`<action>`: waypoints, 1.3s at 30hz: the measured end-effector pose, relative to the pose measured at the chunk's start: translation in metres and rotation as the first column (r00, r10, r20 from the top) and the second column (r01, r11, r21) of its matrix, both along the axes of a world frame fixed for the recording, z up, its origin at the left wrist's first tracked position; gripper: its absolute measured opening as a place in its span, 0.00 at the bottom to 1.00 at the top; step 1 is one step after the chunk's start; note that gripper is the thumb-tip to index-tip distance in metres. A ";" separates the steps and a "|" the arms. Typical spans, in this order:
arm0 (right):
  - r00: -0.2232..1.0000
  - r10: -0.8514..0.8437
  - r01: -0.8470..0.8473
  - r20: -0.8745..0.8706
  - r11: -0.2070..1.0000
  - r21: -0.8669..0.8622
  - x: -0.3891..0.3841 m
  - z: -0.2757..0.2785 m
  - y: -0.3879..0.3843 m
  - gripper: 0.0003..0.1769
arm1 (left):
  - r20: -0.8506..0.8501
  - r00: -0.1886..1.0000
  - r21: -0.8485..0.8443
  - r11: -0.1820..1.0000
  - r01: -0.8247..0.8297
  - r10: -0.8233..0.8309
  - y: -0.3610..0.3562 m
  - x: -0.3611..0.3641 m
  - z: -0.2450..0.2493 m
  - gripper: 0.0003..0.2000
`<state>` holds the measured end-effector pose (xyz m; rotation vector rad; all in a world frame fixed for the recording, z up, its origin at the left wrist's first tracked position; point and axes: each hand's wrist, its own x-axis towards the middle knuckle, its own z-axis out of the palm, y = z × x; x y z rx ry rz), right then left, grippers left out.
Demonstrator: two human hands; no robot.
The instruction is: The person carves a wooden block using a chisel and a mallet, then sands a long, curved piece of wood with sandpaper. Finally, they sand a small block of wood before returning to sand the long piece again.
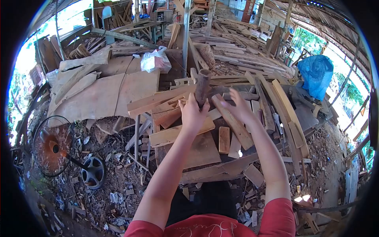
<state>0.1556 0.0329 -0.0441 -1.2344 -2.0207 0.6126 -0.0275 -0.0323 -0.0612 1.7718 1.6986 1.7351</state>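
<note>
My left hand [193,113] is wrapped round the lower part of a thick, dark round piece of wood [203,83], which points up and away from me over the workbench. My right hand [240,108] is a short way to the right, fingers apart and nothing in it. It overlaps the upper part of a long squared wood block [233,123] that slants across the bench. Below the hands, a short wood block [224,140] stands out on the bench top [199,152], near a pale plank [181,132] at the left.
Long boards [290,108] lie along the bench's right side. A large plywood sheet [130,93] with a white plastic bag [155,60] is at the left. An orange fan [55,148] stands on the scrap-strewn ground. A metal post [186,35] rises behind the bench; a blue tarp [316,75] hangs right.
</note>
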 end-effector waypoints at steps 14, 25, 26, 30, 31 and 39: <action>0.778 -0.342 0.270 0.526 0.939 0.212 0.049 -0.086 -0.001 0.31 | -0.026 0.999 0.035 0.999 -0.039 0.040 0.000 -0.005 -0.004 0.14; 0.686 0.219 0.095 -0.694 0.918 0.384 0.003 0.119 -0.068 0.21 | -0.045 0.999 -0.034 0.999 0.007 -0.008 0.003 -0.009 -0.001 0.15; 0.587 0.302 0.049 -0.751 0.913 0.405 -0.009 0.129 -0.079 0.17 | -0.063 0.998 0.005 1.000 0.001 -0.001 0.005 -0.009 -0.004 0.15; 0.980 0.181 -0.144 -0.078 0.928 0.344 -0.006 0.147 -0.096 0.24 | -0.078 0.997 -0.004 1.000 -0.001 0.001 0.006 -0.009 -0.004 0.15; 0.873 0.078 -0.249 0.481 0.919 0.304 -0.008 0.151 -0.103 0.28 | -0.068 0.998 -0.009 1.000 -0.008 0.008 0.006 -0.009 -0.004 0.16; 0.925 0.008 0.130 -0.381 0.933 0.336 -0.005 0.178 -0.090 0.39 | -0.076 0.997 -0.037 0.999 0.025 -0.027 -0.001 -0.006 -0.005 0.16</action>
